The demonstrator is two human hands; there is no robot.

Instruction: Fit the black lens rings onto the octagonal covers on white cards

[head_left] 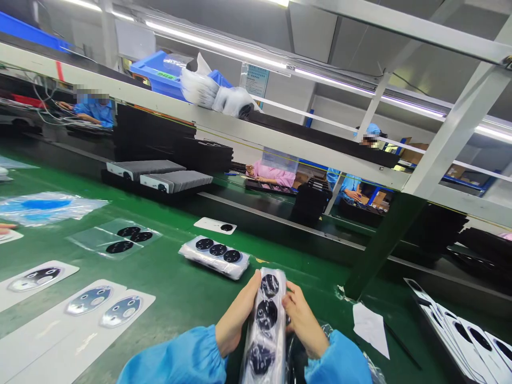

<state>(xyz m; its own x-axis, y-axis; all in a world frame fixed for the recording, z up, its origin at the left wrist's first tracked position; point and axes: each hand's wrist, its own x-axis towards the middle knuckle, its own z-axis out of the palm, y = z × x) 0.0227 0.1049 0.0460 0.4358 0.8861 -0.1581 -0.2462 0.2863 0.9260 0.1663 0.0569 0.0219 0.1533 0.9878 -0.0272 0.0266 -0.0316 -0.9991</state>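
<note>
My left hand and my right hand grip a plastic-wrapped stack of white panels from its two long sides. Black round discs with small holes show in a row through its clear film. The stack lies lengthwise, its near end running out of the bottom of the view. Just beyond, a second wrapped stack with three black discs rests on the green table. Behind that is a single white panel with one black disc. Crumpled clear plastic lies partly hidden by my right wrist.
At left are white panels with silvery discs and a clear bag of black discs. A black tray stands at the back. To the right are a metal post, a paper scrap and fanned white panels. Co-workers sit beyond.
</note>
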